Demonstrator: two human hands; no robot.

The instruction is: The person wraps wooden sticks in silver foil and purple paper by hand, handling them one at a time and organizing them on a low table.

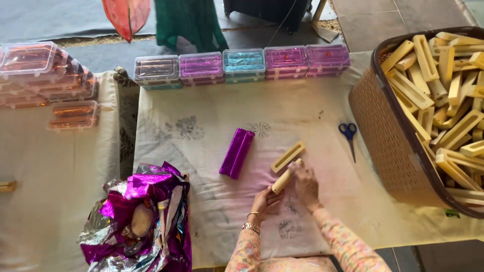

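Observation:
My left hand (264, 200) and my right hand (304, 184) both grip one pale wooden block (284, 178), tilted on the cloth-covered table (212, 111). A second wooden block (287, 156), with a slot along it, lies just beyond my hands. To their left rest two blocks wrapped in shiny purple foil (237, 152), side by side. My left wrist wears gold bangles, and both sleeves are floral.
A brown woven basket (383, 131) full of wooden blocks stands at the right. Blue-handled scissors (349, 136) lie beside it. Clear plastic boxes (242, 64) line the far edge, with more stacked at the far left (48, 75). Crumpled purple and silver foil (146, 216) is heaped at the near left.

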